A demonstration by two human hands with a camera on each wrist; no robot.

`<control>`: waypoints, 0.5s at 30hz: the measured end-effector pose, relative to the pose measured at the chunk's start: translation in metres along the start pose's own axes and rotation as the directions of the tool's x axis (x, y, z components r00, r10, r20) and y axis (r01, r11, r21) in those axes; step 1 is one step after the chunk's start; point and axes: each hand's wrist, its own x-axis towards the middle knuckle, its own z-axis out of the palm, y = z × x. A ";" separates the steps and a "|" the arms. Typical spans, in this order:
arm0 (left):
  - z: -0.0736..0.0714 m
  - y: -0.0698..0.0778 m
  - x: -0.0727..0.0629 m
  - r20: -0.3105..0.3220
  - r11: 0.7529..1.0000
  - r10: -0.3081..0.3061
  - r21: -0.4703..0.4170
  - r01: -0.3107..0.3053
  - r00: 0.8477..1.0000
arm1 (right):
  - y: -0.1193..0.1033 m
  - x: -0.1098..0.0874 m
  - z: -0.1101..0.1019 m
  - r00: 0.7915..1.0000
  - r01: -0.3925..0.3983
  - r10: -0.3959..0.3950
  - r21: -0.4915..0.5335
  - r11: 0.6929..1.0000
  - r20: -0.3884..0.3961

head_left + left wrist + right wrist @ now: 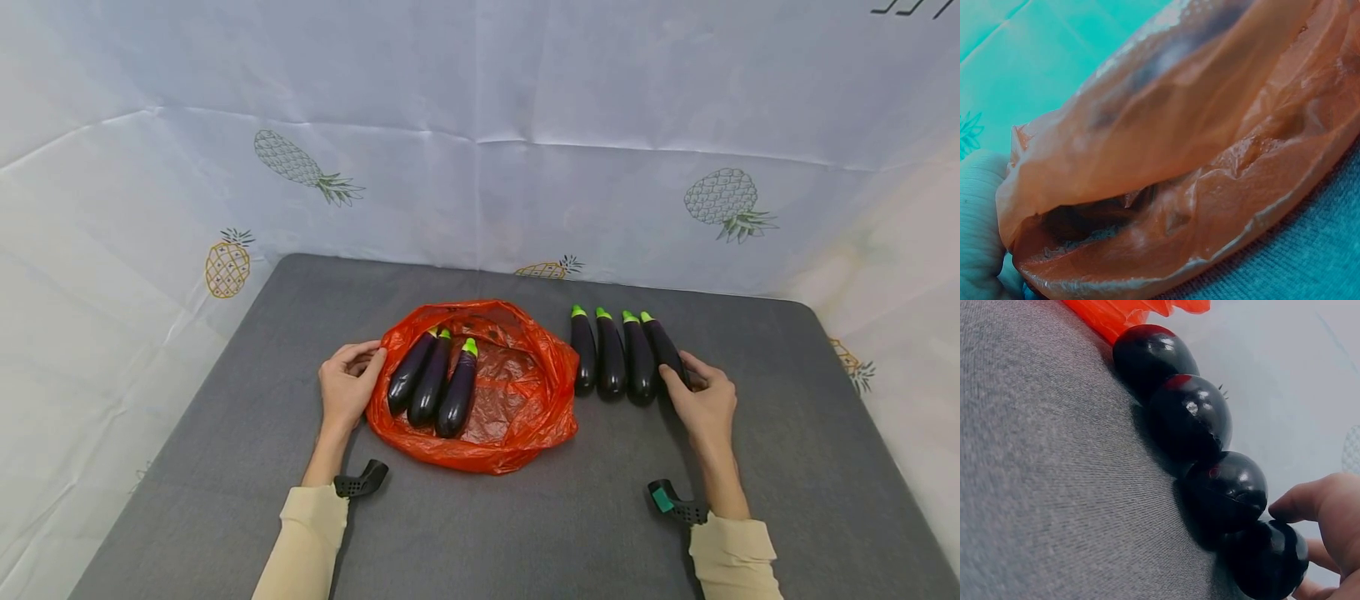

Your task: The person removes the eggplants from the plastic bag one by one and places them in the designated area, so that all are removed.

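Observation:
An orange-red plastic bag [487,457] lies open-mouthed on the table, with three dark purple eggplants [457,396] side by side in its left part. My left hand [348,385] pinches the bag's left rim between thumb and fingers; the left wrist view shows the thin film [1166,144] stretching away from that hand. Right of the bag, several eggplants [611,358] stand in a row, green stem ends pointing away. My right hand [705,408] holds the rightmost eggplant [662,342], thumb on its left side and fingers on its right. Its rounded end [1269,559] shows in the right wrist view.
A grey cloth-covered table [510,533] lies under everything. Behind it hangs a pale curtain [480,200] printed with pineapples. The bag's right side touches or nearly touches the leftmost eggplant of the row. Black camera mounts [363,481] sit on both wrists.

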 end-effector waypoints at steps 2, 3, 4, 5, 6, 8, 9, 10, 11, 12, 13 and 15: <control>0.000 0.000 0.000 -0.001 1.000 0.000 -0.003 0.000 1.000 | -0.001 0.000 0.000 1.000 0.000 0.000 0.003 1.000 -0.004; 0.000 0.000 0.000 -0.001 1.000 0.000 -0.001 0.000 1.000 | -0.001 0.000 0.000 1.000 0.001 -0.001 0.003 1.000 -0.007; 0.000 0.000 0.000 -0.001 1.000 0.000 0.001 0.000 1.000 | -0.001 0.000 0.000 1.000 0.002 -0.002 0.004 1.000 -0.010; 0.000 0.000 0.000 0.000 1.000 0.001 0.006 -0.001 1.000 | -0.002 0.000 0.000 1.000 0.002 -0.002 0.003 1.000 -0.012; 0.000 0.000 0.000 0.000 1.000 0.000 0.009 0.000 1.000 | -0.002 0.000 0.000 1.000 0.003 -0.003 0.004 1.000 -0.013; 0.000 0.001 0.000 0.001 1.000 0.000 0.019 0.000 1.000 | -0.002 0.000 0.001 1.000 0.002 -0.002 -0.002 1.000 -0.020; 0.000 0.001 0.000 0.000 1.000 -0.001 0.019 0.001 1.000 | -0.002 0.000 0.001 1.000 0.004 -0.004 -0.005 1.000 -0.022; 0.000 0.001 0.000 -0.001 1.000 -0.001 0.019 0.001 1.000 | -0.002 0.000 0.001 1.000 0.004 -0.004 -0.004 1.000 -0.022; 0.000 0.000 0.000 -0.001 1.000 -0.001 0.019 0.001 1.000 | -0.002 0.000 0.001 1.000 0.006 -0.006 -0.002 1.000 -0.022; 0.000 0.000 0.000 -0.001 1.000 -0.001 0.017 0.001 1.000 | -0.003 -0.001 0.001 1.000 0.010 -0.010 0.003 1.000 -0.022; 0.000 0.000 0.000 -0.001 1.000 0.000 0.016 0.000 1.000 | -0.003 -0.001 0.001 1.000 0.015 -0.015 0.009 1.000 -0.026; 0.000 0.000 0.000 -0.002 1.000 0.000 0.012 0.000 1.000 | -0.004 -0.002 0.000 0.999 0.030 -0.029 0.034 0.999 -0.040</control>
